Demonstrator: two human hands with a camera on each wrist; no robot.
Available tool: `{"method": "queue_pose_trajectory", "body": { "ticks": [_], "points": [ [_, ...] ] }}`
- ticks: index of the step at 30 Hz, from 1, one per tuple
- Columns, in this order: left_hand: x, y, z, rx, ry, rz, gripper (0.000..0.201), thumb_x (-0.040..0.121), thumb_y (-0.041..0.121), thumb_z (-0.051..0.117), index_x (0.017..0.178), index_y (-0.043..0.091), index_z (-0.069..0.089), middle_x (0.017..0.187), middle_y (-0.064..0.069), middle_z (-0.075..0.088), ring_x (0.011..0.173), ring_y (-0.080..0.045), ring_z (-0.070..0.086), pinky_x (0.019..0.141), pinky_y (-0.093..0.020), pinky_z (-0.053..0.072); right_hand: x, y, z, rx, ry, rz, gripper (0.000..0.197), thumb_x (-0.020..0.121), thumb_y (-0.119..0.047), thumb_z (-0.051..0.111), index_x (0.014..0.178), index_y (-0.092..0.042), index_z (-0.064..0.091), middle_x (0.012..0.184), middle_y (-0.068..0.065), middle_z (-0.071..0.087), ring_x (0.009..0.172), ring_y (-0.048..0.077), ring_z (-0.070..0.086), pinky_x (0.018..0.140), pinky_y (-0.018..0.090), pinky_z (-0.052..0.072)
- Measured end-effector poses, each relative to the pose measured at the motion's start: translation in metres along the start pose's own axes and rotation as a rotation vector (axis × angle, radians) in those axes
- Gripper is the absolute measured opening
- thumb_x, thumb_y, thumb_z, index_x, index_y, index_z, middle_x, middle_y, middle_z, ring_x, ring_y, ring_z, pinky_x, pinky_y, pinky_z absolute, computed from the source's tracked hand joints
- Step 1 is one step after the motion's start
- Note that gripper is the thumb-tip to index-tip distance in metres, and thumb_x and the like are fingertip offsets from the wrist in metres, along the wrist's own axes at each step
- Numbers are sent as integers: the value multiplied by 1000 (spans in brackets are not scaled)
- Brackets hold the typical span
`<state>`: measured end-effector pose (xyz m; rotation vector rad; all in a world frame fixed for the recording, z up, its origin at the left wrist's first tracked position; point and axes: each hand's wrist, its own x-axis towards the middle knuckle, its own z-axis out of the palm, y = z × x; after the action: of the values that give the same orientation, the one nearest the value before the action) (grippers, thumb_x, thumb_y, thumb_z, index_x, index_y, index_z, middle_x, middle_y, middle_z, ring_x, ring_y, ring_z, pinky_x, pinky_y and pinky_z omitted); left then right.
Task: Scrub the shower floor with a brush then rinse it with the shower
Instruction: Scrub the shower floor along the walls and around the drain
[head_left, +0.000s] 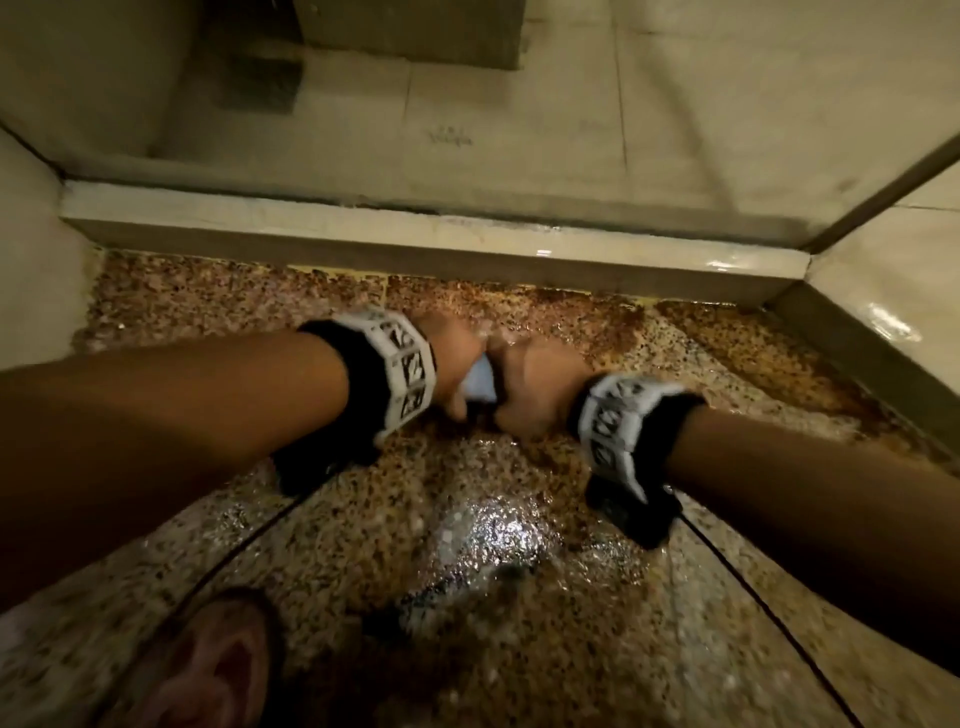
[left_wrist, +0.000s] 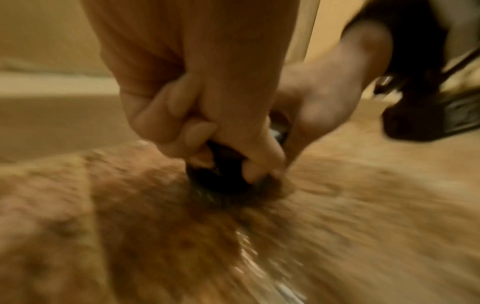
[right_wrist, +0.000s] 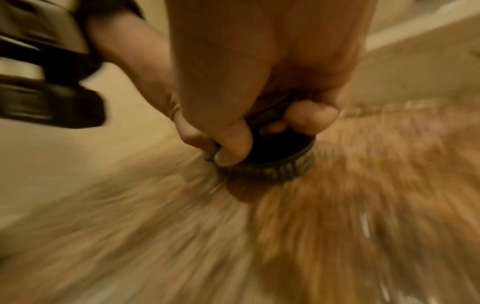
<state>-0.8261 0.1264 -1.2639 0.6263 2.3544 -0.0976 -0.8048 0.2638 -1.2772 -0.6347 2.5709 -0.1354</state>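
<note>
Both hands, left and right, clamp the brush (bristles down); press hard over the floor's rusty stains.

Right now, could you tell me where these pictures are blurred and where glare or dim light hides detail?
Head view: dim warm light, glare on the wet shower floor, hands slightly smeared. Left wrist view: floor streaked by motion blur, the left hand on the brush soft but readable. Right wrist view: heavy radial streaking, the right hand and the bristles fairly sharp.
</note>
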Motion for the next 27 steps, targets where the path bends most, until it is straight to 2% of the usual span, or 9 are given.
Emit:
{"method": "queue_pose_trajectory", "body": {
  "ticks": [3, 6, 9, 13, 15, 19, 21, 24, 27],
  "points": [
    [-7, 16, 24, -28, -88, 51, 44, 71, 38, 78, 105, 19, 57, 91, 3, 61, 82, -17, 60, 74, -28, 50, -34, -5, 19, 22, -167, 19, 29, 91, -39, 56, 112, -21, 51, 89, -3, 62, 79, 17, 64, 69, 26, 56],
    [14, 5, -9, 23, 53, 16, 48, 71, 38, 78, 109, 17, 58, 84, 3, 55, 82, -19, 58, 72, -27, 45, 0, 11, -2, 27, 9, 89, 40, 84, -45, 60, 116, -24, 49, 101, 1, 64, 90, 23, 63, 80, 34, 55],
    [36, 1, -34, 50, 150, -25, 57, 71, 39, 78, 118, 17, 54, 106, -5, 64, 94, -26, 61, 77, -30, 47, 23, 26, -17, 37, 111, 176, 56, 79, -45, 66, 125, -21, 48, 111, 6, 64, 100, 29, 63, 80, 34, 52],
    [23, 26, -2, 188, -109, 78, 43, 71, 45, 74, 102, 19, 58, 104, -4, 65, 87, -20, 59, 72, -27, 46, -19, 23, 6, 37, -182, 80, 36, 86, -38, 60, 119, -23, 55, 89, -3, 61, 85, 20, 62, 76, 30, 54],
    [21, 29, 0, 66, -64, 113, 47, 70, 44, 76, 105, 15, 61, 105, -4, 66, 91, -20, 61, 78, -27, 48, -24, 29, 5, 48, -146, 75, 37, 88, -38, 58, 121, -23, 52, 85, -6, 57, 80, 17, 57, 74, 27, 52],
    [41, 23, -39, 15, 93, 21, 53, 71, 43, 76, 113, 15, 60, 105, -7, 65, 97, -25, 62, 80, -32, 49, 3, 44, -23, 10, 41, 182, 55, 81, -42, 67, 126, -20, 47, 110, 4, 64, 93, 23, 60, 73, 27, 43],
    [36, 28, -34, 2, 18, 67, 51, 73, 40, 77, 113, 13, 61, 104, -4, 65, 97, -24, 63, 85, -33, 51, -7, 41, -19, -9, -14, 153, 52, 82, -42, 66, 126, -20, 49, 111, 5, 65, 98, 25, 63, 78, 28, 50],
    [20, 44, -2, -54, -164, 95, 47, 74, 35, 77, 111, 12, 60, 103, 0, 63, 95, -17, 61, 80, -25, 48, -37, 36, -2, 46, -254, 89, 45, 86, -42, 65, 124, -21, 51, 105, 3, 67, 92, 21, 65, 78, 30, 56],
    [33, 51, -19, -29, -41, 60, 53, 75, 40, 76, 117, 13, 58, 113, -8, 63, 102, -24, 60, 82, -30, 46, -26, 52, -14, 86, -183, 155, 45, 82, -41, 68, 121, -23, 53, 108, 1, 67, 97, 22, 65, 81, 32, 55]
  ]
}}
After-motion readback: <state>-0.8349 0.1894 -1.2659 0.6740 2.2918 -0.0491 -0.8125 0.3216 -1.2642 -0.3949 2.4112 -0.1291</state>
